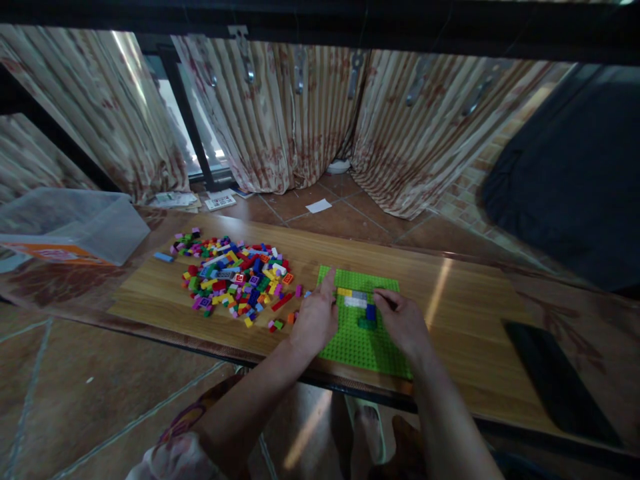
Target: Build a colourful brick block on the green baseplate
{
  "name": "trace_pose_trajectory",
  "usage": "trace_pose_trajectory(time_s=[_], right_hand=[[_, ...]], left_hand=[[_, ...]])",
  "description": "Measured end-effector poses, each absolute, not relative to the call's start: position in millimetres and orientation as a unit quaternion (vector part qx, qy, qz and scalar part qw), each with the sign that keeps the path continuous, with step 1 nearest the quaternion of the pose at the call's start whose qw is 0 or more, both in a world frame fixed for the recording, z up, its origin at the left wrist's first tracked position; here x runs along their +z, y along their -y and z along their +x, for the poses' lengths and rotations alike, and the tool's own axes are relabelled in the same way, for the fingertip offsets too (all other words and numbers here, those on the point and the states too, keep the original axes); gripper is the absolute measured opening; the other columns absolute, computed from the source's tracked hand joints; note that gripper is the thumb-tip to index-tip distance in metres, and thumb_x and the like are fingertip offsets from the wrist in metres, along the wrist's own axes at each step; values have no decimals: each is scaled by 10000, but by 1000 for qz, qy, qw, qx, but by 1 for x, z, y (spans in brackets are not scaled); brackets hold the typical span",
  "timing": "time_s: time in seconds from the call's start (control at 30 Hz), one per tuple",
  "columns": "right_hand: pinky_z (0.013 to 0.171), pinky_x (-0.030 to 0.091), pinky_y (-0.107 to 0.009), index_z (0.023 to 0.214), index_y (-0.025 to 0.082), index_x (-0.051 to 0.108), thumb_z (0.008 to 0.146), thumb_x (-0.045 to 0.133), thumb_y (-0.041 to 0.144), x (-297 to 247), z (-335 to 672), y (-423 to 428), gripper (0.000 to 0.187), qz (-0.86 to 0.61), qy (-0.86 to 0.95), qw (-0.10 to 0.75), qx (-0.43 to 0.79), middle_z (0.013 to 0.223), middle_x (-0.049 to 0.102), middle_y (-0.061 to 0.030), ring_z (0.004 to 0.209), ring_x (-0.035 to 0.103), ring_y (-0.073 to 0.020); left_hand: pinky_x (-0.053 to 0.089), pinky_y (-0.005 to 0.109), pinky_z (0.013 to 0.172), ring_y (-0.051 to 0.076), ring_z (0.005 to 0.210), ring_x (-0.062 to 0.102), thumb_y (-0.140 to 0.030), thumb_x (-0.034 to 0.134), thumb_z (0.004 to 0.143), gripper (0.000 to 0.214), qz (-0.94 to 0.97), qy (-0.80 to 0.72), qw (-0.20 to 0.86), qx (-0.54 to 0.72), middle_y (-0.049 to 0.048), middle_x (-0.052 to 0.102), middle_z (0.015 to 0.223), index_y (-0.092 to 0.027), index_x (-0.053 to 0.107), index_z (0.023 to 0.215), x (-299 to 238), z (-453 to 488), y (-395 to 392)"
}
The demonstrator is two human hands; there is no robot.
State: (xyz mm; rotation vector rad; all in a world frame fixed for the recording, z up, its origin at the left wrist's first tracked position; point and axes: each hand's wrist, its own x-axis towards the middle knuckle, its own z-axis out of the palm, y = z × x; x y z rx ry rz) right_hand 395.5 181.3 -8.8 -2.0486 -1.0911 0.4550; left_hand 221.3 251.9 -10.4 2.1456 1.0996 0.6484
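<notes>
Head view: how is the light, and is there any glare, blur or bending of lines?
Head view: dim overall; daylight enters at the window gap behind the curtains; a glare streak crosses the wooden table; table edges bow, a wide-lens distortion; the brick pile looks soft, the green baseplate is vivid.

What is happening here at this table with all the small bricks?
A person is at a wooden table, using both bare hands. The left hand rests on the left edge of a green baseplate. The right hand touches the few bricks set on it. A pile of coloured bricks lies on the table further left.
</notes>
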Motion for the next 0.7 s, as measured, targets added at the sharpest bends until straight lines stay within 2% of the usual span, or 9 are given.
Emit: trace_pose_trajectory(time_s=[0.27, 0.47, 0.7], right_hand=[[708, 502, -338, 1000, 145, 737, 775, 532, 489, -16, 409, -178, 459, -801, 345, 451, 189, 879, 739, -85, 786, 660, -229], [808, 493, -379, 974, 161, 745, 750, 552, 482, -12, 405, -180, 437, -805, 372, 418, 196, 908, 748, -83, 832, 672, -248], [841, 491, -392, 977, 162, 744, 760, 538, 484, -9, 404, -180, 440, -810, 386, 399, 191, 940, 751, -93, 881, 680, -260]], left_hand=[[558, 306, 833, 142, 863, 681, -26, 569, 748, 738, 772, -418, 397, 268, 64, 668, 1116, -190, 333, 1427, -7, 219, -257], [558, 310, 831, 142, 826, 675, -35, 566, 762, 661, 765, -432, 401, 257, 85, 664, 1121, -146, 387, 1389, -8, 222, -259], [553, 295, 828, 143, 833, 675, -44, 581, 753, 673, 773, -428, 390, 258, 73, 666, 1120, -153, 395, 1390, -12, 223, -259]])
